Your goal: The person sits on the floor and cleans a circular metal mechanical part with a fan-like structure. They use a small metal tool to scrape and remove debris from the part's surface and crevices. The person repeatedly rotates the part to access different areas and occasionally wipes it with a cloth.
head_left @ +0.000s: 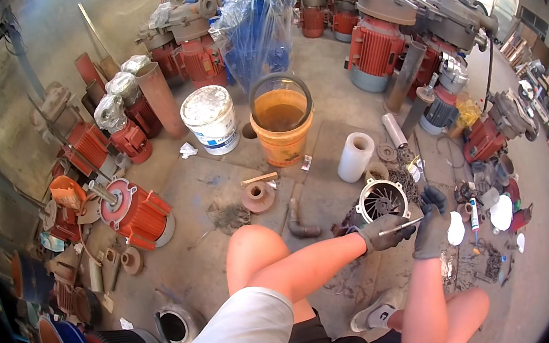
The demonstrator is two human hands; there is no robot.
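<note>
My left hand (384, 235), in a dark grey glove, is closed around a thin metal rod (404, 226) that points right toward my other hand. Beside it, my right hand (430, 229) wears a matching glove and is raised with its fingers curled. What those fingers hold, if anything, is hard to make out. Just beyond my left hand stands a round metal motor housing (394, 189), its open end showing dark radial blades (383, 205). A dark chain (402, 178) lies in a heap behind the housing.
An orange bucket (283, 144) of brownish liquid and a white bucket (211, 121) stand ahead. Nearer are a white plastic roll (357, 156), a bent pipe (300, 220) and a rusty flanged part (258, 198). Red motors (135, 212) line both sides. A sealant tube (474, 215) lies right.
</note>
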